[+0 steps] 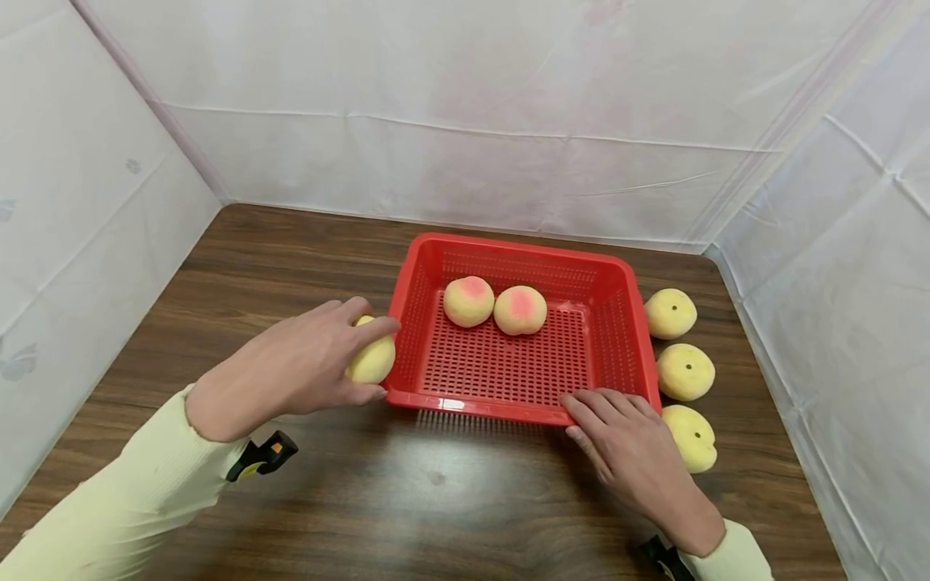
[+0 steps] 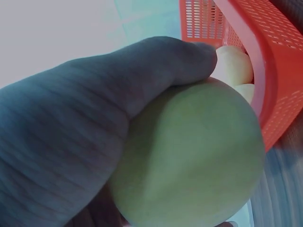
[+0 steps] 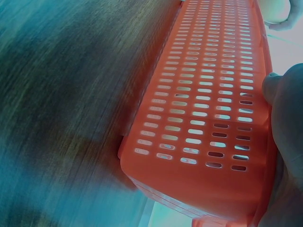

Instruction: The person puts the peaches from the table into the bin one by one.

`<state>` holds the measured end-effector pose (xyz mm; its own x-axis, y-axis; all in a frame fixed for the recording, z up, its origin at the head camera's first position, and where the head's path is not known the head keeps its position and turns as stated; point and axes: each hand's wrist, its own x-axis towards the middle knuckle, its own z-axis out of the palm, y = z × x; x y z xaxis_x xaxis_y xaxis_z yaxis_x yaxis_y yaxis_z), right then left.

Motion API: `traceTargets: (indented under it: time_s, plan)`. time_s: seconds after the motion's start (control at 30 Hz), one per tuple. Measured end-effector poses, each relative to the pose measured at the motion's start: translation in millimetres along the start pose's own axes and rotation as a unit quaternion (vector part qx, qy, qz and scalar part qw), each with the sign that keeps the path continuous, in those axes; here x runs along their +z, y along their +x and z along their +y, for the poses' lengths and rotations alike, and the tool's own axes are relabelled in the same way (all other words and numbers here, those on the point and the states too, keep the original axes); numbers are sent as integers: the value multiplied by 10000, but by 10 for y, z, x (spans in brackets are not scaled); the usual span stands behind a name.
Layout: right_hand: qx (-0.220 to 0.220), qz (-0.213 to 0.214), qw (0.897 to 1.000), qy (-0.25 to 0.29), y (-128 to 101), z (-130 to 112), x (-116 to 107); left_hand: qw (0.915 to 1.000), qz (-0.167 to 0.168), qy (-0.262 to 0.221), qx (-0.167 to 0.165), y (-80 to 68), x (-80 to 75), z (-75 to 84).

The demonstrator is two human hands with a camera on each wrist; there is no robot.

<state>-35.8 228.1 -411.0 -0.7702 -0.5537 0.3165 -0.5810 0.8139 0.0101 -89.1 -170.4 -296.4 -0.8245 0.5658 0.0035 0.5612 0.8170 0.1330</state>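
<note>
My left hand (image 1: 312, 355) grips a pale yellow peach (image 1: 373, 361) just outside the left wall of a red plastic basket (image 1: 519, 410). In the left wrist view the thumb lies along the side of the held peach (image 2: 194, 161), close to the basket's rim (image 2: 265, 61). My right hand (image 1: 628, 448) holds the basket's front rim near its right corner, fingers over the edge and thumb on the outer side. Inside the basket, two peaches with pink tops, one on the left (image 1: 468, 302) and one beside it (image 1: 520, 311), sit toward the back.
Along the basket's right side stand three yellow peaches in a row: a far one (image 1: 671, 313), a middle one (image 1: 686, 372) and a near one (image 1: 690, 438). White sheeting (image 1: 465, 121) encloses the dark wooden table (image 1: 436, 500) at the back and both sides.
</note>
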Motion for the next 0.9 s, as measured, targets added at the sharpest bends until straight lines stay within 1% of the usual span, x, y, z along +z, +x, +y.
traceTargets:
  time_s: [0.17,0.37,0.43,0.67,0.9]
  plan:
    - [4,-5,10000,28,-5,-3,0,9999,-59,14,146,87,-15,31]
    - [3,36,10000,39,-8,3,1,9992,-256,43,318,187,-39,74]
    - [5,30,10000,43,-7,4,0,9989,-269,81,375,216,-39,89]
    - [39,-39,10000,19,-6,0,-1,9981,-392,168,451,316,-48,148]
    - [23,-37,10000,1,-7,3,2,9965,-393,264,682,459,-83,220]
